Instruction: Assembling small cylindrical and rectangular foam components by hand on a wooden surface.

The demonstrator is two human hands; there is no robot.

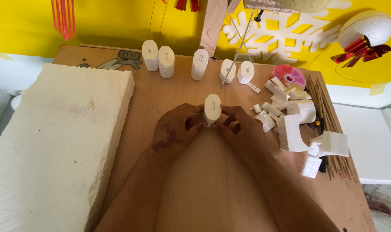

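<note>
- Foam cylinder [212,109], white with a slot in its top face, stood at the centre of the frame on the wooden worktop [161,99], held between both hands.
- The left hand [175,131] pinched the cylinder's left side, its grip closed on the foam with fingers curled.
- The right hand [242,130] pinched the right side likewise, its grip pressed onto the foam.
- A thin taut wire [236,56] ran down from the upper middle of the frame to just above the cylinder's top.
- Five more slotted foam cylinders [166,61] stood in a row near the upper edge of the worktop, well apart from the hands.
- A large thick foam slab [58,141] filled the left of the frame, lying on the worktop.
- Foam offcuts [292,129] lay piled to the right of the hands, beside a bundle of thin wooden sticks [329,116].
- A round pink compartment box [289,76] sat at the upper right, near the offcuts.
- A white foam snowflake [286,36] hung on the yellow wall [105,21] behind.
</note>
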